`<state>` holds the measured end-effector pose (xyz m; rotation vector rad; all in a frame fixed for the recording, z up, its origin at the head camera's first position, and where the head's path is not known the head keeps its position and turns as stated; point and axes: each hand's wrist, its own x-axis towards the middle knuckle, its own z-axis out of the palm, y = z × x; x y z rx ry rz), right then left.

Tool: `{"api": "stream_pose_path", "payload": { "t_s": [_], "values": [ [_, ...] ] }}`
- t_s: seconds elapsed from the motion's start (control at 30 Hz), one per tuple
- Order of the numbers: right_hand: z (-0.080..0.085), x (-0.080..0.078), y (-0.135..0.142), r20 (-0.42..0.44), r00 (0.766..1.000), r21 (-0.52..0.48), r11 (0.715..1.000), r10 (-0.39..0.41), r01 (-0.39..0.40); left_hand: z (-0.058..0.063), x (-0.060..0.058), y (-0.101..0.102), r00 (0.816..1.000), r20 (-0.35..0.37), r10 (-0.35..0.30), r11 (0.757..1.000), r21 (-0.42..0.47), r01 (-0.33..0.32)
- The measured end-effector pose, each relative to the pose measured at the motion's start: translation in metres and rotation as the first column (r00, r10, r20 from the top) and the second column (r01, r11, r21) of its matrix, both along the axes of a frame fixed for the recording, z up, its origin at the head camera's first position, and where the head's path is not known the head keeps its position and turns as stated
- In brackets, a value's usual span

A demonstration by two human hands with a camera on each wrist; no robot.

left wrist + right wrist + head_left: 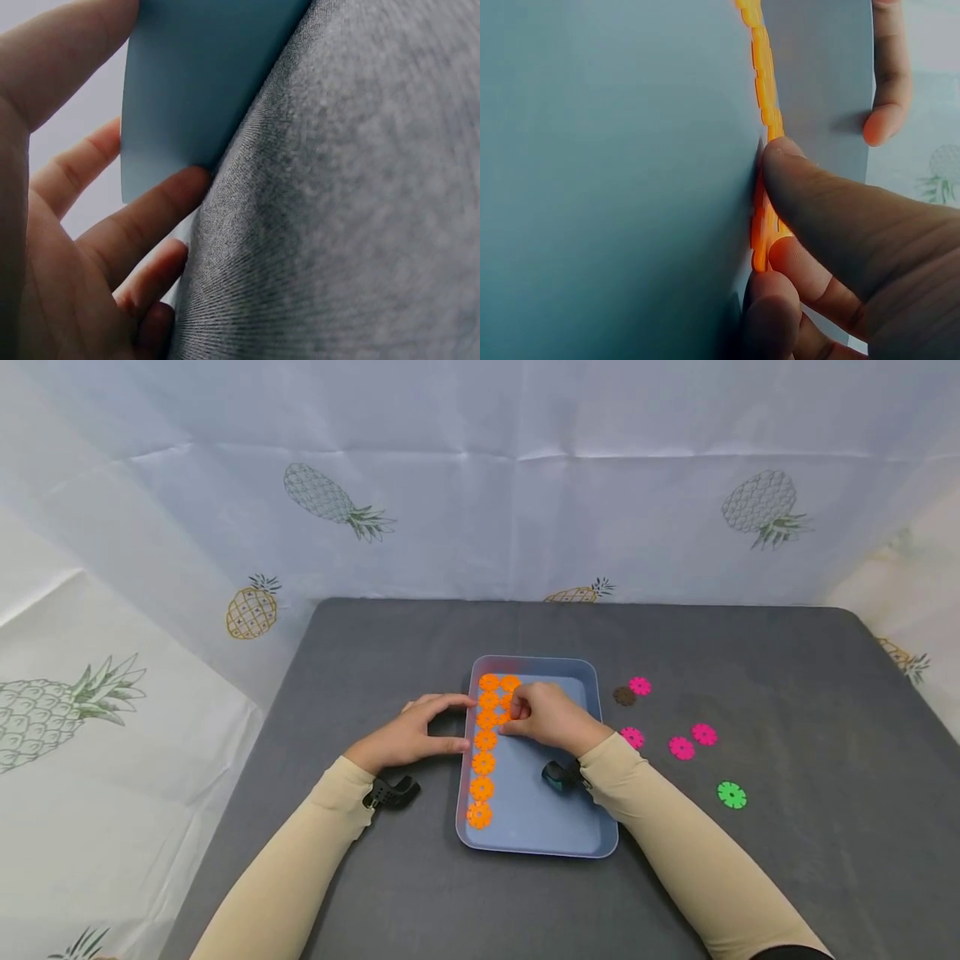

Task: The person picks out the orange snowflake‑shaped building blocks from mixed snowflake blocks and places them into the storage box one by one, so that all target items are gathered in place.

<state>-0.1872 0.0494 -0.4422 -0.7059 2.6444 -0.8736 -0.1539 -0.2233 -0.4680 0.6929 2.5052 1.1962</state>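
Note:
Several orange flower-shaped plastic discs point(483, 763) run in a column down the left side of a shallow blue-grey tray point(555, 814). A second, shorter orange column starts beside its far end. My right hand point(551, 717) is over the tray, thumb and fingertips pinching an orange disc point(761, 244) of that second column, partly hidden by the fingers. At the tray's left rim, my left hand point(408, 735) has thumb and fingers spread, their tips touching the outer wall point(176, 97).
Right of the tray, on the dark grey table point(810, 693), lie a brown disc point(624, 696), several pink discs point(681, 748) and a green disc point(732, 795). A white pineapple-print cloth point(480, 527) hangs behind the table.

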Motion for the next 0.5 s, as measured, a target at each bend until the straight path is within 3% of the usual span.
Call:
{"api": "stream_pose_path", "payload": {
  "t_s": [0.3,0.5],
  "values": [
    [-0.0058,0.005,-0.0001,0.003,1.0,0.004,1.0,-0.007,0.007,-0.0058,0.0029,0.0006,1.0,-0.004,-0.007,1.0,-0.024,0.007],
    [0.0021,0.0071,-0.0018,0.007,1.0,-0.005,1.0,0.008,-0.008,-0.0066,0.0051,-0.0034,1.0,0.01,0.0,1.0,-0.008,0.0]
  ]
}}
